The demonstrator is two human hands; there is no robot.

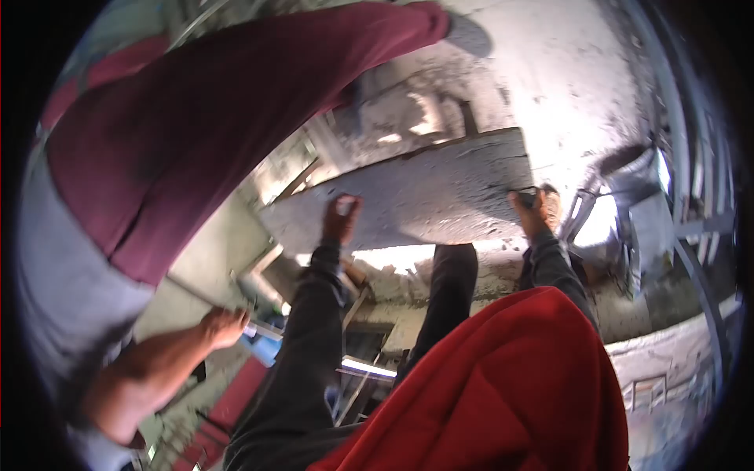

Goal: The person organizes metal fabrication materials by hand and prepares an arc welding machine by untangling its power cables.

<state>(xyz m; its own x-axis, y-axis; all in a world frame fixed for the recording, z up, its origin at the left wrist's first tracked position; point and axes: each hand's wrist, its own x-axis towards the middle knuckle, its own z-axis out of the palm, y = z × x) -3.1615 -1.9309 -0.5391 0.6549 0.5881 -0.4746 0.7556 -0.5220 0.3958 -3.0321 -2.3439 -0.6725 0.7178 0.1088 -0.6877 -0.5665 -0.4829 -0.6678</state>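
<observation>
As I watch from my remote station, a co-worker in a grey top and maroon trousers stands left of my hands. The co-worker's bare hand, below and left of my left one, is closed beside a blue-and-white item. My left hand is loosely curled over the broad, flat grey board, which stretches between my hands; I cannot tell whether it grips anything. My right hand sits at the board's right end, thumb bent, its grip unclear to me. Well right of it stand long grey bars.
</observation>
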